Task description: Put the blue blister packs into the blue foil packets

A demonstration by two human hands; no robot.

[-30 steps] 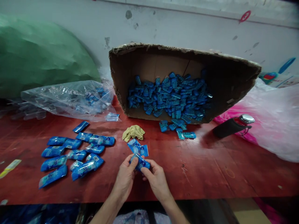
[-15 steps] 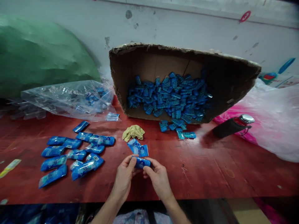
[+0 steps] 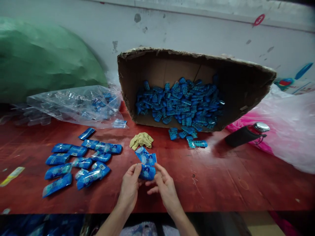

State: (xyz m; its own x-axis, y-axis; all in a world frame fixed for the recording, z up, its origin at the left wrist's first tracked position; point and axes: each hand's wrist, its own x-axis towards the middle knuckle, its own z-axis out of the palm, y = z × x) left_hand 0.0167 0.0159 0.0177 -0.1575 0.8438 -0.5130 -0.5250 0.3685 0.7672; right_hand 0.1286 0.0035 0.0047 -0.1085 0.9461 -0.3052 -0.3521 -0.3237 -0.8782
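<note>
A flat blue printed packet (image 3: 147, 172) is pinched at its left end by my left hand (image 3: 131, 184), thumb on top. My right hand (image 3: 165, 184) is at the packet's right edge, fingers apart, the lower ones spread beneath; whether it touches the packet is hard to tell. Just beyond lie more flat blue packets (image 3: 148, 158) on the red table (image 3: 216, 183). A crumpled yellowish cloth-like piece (image 3: 141, 140) sits behind them. To the left, several filled blue packets (image 3: 90, 178) are spread in loose rows.
A worn cardboard box (image 3: 126, 95) lies tipped towards me, heaped with small blue packs (image 3: 182, 101); a few have spilled in front. A clear plastic bag (image 3: 61, 105) is at the back left. A dark bottle (image 3: 237, 137) lies on the right beside pinkish-white plastic (image 3: 290, 131).
The held packet has turned to show more of its printed face. My right hand's fingers have loosened and spread at its right edge. The view has shifted slightly.
</note>
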